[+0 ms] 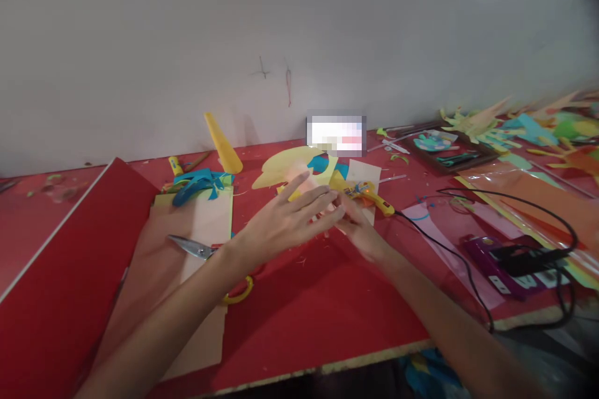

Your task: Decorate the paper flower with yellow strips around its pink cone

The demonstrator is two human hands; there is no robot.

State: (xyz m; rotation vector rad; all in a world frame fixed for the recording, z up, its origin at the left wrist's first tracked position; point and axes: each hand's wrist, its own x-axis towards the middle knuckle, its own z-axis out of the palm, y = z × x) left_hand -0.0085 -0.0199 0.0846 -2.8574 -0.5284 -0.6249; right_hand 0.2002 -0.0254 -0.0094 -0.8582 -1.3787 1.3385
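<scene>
My left hand (299, 217) is held over the middle of the red table, its fingers stretched out and apart. My right hand (358, 229) meets its fingertips, with the fingers bent together; anything between them is hidden. Just behind both hands lies a pale yellow paper cutout (281, 168) with blue paper pieces (321, 165) beside it. A yellow hot glue gun (384, 204) with a black cord lies right of the fingers, a small orange light showing on it. Left of my left hand, scissors (194, 247) with yellow handles rest on brown cardboard (187, 299), partly under my forearm.
A yellow cone (223, 146) stands near the white wall (163, 62). At the left leans a red board (70, 268). To the right are a purple power strip (491, 265) with cords, a dark tray (449, 165), plastic-wrapped orange sheets (538, 199) and colourful paper cutouts (486, 124).
</scene>
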